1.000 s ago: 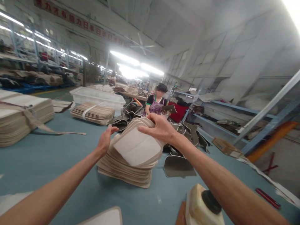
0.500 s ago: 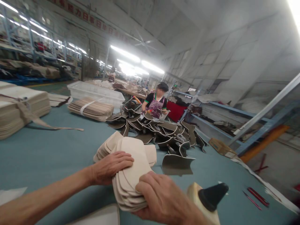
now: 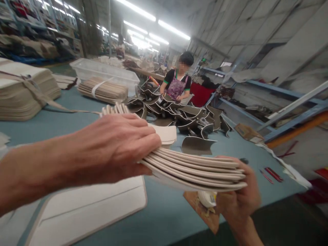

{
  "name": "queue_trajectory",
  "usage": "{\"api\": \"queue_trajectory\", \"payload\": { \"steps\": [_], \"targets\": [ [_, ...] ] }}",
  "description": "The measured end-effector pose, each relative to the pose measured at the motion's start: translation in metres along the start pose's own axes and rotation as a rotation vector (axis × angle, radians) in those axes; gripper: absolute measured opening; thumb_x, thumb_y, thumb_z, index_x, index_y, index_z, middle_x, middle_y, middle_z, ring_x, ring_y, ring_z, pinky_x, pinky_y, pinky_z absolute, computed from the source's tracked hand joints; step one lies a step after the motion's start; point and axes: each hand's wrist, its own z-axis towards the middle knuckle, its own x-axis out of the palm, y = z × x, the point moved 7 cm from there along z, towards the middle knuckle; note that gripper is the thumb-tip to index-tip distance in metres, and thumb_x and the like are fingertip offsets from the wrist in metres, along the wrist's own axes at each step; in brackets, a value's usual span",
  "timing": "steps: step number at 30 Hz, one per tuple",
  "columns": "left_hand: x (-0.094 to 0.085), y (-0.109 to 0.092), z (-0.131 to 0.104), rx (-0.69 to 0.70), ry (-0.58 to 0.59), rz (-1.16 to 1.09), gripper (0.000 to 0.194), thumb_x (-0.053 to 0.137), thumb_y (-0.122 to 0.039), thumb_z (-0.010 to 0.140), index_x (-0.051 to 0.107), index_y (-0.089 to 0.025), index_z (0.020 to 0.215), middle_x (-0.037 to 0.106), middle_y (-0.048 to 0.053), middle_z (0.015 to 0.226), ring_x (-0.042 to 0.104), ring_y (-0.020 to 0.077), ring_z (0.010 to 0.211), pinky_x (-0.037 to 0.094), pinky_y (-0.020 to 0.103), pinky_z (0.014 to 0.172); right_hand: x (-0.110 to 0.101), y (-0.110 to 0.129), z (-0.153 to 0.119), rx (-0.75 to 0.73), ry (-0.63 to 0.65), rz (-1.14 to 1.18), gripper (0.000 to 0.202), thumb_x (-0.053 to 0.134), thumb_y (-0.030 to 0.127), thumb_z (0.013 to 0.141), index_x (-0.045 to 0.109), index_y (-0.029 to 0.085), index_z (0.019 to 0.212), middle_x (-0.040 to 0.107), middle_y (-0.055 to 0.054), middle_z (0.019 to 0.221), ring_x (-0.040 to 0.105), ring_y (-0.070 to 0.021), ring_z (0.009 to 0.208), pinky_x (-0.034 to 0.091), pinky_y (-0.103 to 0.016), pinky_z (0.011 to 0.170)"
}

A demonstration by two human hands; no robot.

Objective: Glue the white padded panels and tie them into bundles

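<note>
A stack of cream-coloured flat panels is held up off the table, its layered edges facing me. My left hand is closed over the stack's left part, fingers on top. At the other end my right hand grips the panels, its thumb side partly hidden behind them. Just behind the stack, more cream panels rest on the table. Below lies a large white panel with a beige rim. Partly covered by the right hand is a white container on a brown board.
Dark curved pieces with white edges are heaped mid-table. Further left are a banded bundle, a clear plastic bin and a tall strapped stack. Red tools lie at right. A person sits beyond the heap.
The stack has been raised from the table and tipped so its edges show. Both hands moved with it, the right one to its far right end. The view has tilted downward.
</note>
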Motion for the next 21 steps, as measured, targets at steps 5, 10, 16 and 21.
{"api": "queue_trajectory", "payload": {
  "steps": [5,10,16,21],
  "targets": [
    [0.049,-0.069,-0.066,-0.134,0.177,0.014,0.019,0.073,-0.019,0.079,0.055,-0.025,0.081,0.066,0.000,0.075,0.058,0.0204,0.064,0.042,0.033,0.058,0.022,-0.026,-0.110,0.283,0.153,0.115,0.036,0.054,0.048,0.101,0.063,0.019,0.120,0.072,-0.009,0.101,0.072,-0.0221,0.088,0.059,-0.033,0.076],
    [0.112,-0.104,-0.134,-0.361,0.206,0.004,0.019,0.076,-0.031,0.080,0.060,-0.026,0.088,0.070,0.001,0.084,0.063,0.0221,0.076,0.046,0.034,0.069,0.037,-0.036,-0.207,0.463,0.326,0.268,0.042,0.052,0.048,0.102,0.059,0.020,0.131,0.071,-0.012,0.115,0.070,-0.0237,0.102,0.059,-0.035,0.086],
    [0.094,-0.115,-0.114,-0.302,0.310,0.061,0.019,0.077,-0.032,0.084,0.062,-0.025,0.093,0.071,0.001,0.089,0.062,0.0225,0.081,0.044,0.037,0.078,0.053,-0.061,-0.240,0.633,0.087,0.382,0.057,0.061,0.065,0.091,0.059,0.021,0.127,0.070,-0.010,0.106,0.069,-0.0229,0.089,0.058,-0.036,0.076],
    [0.063,-0.077,-0.077,-0.210,0.285,0.137,0.029,0.085,-0.032,0.077,0.059,-0.023,0.087,0.070,0.000,0.085,0.058,0.0224,0.076,0.039,0.038,0.074,0.084,-0.059,-0.186,0.558,-0.023,0.444,0.070,0.066,0.061,0.086,0.046,0.022,0.141,0.063,-0.013,0.124,0.066,-0.0259,0.106,0.055,-0.043,0.090]
  ]
}}
